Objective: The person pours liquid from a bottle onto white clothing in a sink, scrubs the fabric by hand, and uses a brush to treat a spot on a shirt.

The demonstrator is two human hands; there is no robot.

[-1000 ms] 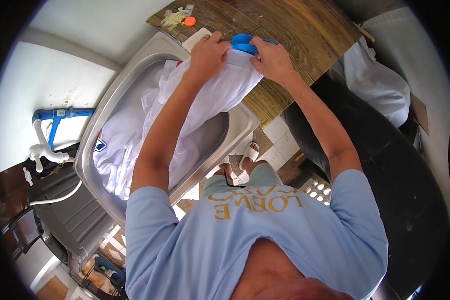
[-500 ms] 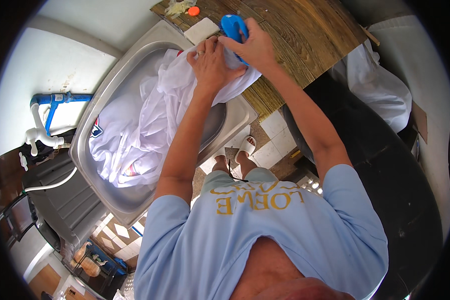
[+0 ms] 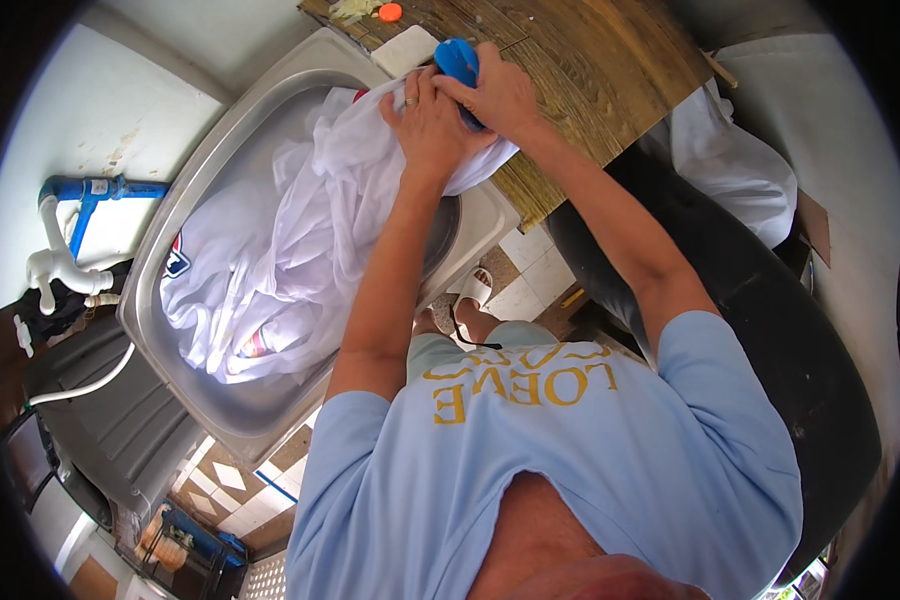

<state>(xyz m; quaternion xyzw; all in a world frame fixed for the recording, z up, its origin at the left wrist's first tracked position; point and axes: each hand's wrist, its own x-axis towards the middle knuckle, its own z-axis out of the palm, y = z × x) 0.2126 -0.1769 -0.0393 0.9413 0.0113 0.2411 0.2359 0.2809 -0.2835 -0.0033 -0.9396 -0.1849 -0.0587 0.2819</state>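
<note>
My right hand grips a blue scrubbing brush at the far end of the steel sink. The brush presses against a wet white garment. My left hand, with a ring on one finger, holds the garment down beside the brush, thumb apart from the fingers. From there the cloth drapes down and lies bunched in the basin. A dark emblem shows near its left edge. My hands hide the brush's underside.
The sink adjoins a wood-patterned counter bearing a pale block and an orange cap. A white tap on blue pipe stands left. A black rounded surface lies right, near a white bag.
The brush has tilted and shifted slightly with my right hand. My left hand stays on the garment. The whole view has shifted a little.
</note>
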